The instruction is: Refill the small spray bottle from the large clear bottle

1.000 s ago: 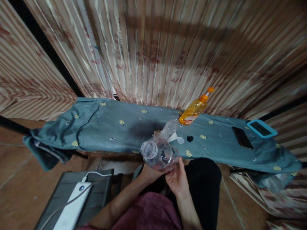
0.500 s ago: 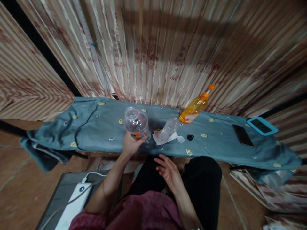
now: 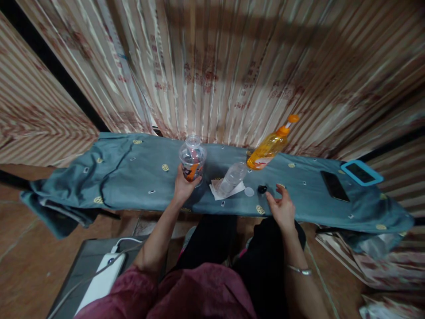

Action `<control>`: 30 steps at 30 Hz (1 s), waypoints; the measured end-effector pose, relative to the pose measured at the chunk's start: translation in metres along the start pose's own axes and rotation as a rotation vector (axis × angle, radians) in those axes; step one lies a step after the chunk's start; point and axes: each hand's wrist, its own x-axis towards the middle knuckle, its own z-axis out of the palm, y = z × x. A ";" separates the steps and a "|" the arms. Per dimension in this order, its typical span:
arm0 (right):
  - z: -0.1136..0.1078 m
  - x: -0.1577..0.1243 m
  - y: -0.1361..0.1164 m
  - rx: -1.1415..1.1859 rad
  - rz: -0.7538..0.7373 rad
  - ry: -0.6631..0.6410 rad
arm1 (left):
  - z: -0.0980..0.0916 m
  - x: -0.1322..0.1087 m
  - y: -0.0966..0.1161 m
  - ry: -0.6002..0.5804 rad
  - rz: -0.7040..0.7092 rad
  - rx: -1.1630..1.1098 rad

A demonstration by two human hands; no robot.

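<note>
My left hand [image 3: 186,184] is wrapped round the lower part of a clear plastic bottle [image 3: 193,155] with an orange and dark label, its wide mouth facing up. My right hand [image 3: 282,206] is beside a small black cap [image 3: 262,189] on the cloth, thumb and forefinger apart and nothing between them. A second clear bottle [image 3: 234,177] stands on a white paper [image 3: 221,194] in the middle, with a round translucent disc [image 3: 249,192] next to it. Behind these is a pump bottle [image 3: 268,148] of yellow-orange liquid with an orange top.
A grey-blue cloth [image 3: 133,195] covers the narrow table. Toward its right end lie a black phone [image 3: 334,186] and a blue-framed device [image 3: 361,173]. At lower left, a white power bank [image 3: 101,281] with cables rests on a dark surface. A striped curtain [image 3: 206,66] hangs behind the table.
My right hand has moved from above my lap to the right, beside the black cap. The bottle in my left hand has shifted slightly right and stands more upright.
</note>
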 end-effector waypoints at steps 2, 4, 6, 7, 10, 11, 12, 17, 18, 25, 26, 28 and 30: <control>0.004 0.020 0.004 -0.130 -0.063 -0.036 | 0.000 0.000 -0.002 -0.008 0.031 -0.027; 0.013 0.032 0.008 -0.175 -0.121 -0.097 | -0.001 -0.004 -0.005 0.015 0.081 -0.047; 0.024 0.036 0.011 -0.178 -0.172 -0.148 | -0.006 -0.014 -0.009 0.084 0.115 -0.037; 0.028 0.037 0.012 -0.172 -0.192 -0.165 | -0.010 -0.021 -0.012 0.123 0.118 -0.023; 0.037 0.036 0.018 -0.147 -0.218 -0.172 | -0.019 -0.050 -0.019 0.119 0.078 -0.011; 0.038 0.037 0.020 -0.138 -0.217 -0.164 | -0.021 -0.061 -0.019 0.056 0.067 -0.038; 0.038 0.037 0.021 -0.129 -0.209 -0.156 | -0.021 -0.072 -0.018 -0.022 0.053 -0.071; 0.029 0.038 0.016 0.059 0.045 -0.099 | 0.003 -0.100 0.011 -0.281 0.155 -0.135; 0.024 0.035 0.010 0.178 0.117 -0.075 | 0.011 -0.099 0.019 -0.274 0.199 -0.133; -0.015 0.012 -0.082 0.786 -0.023 -0.183 | 0.075 -0.062 0.058 -0.309 0.324 -0.135; -0.019 0.012 -0.096 0.777 -0.084 -0.227 | 0.080 -0.057 0.060 -0.305 0.333 -0.144; -0.023 0.016 -0.118 0.716 -0.216 -0.298 | 0.084 -0.050 0.061 -0.309 0.350 -0.165; -0.025 0.023 -0.135 0.582 -0.352 -0.367 | 0.082 -0.044 0.062 -0.330 0.370 -0.189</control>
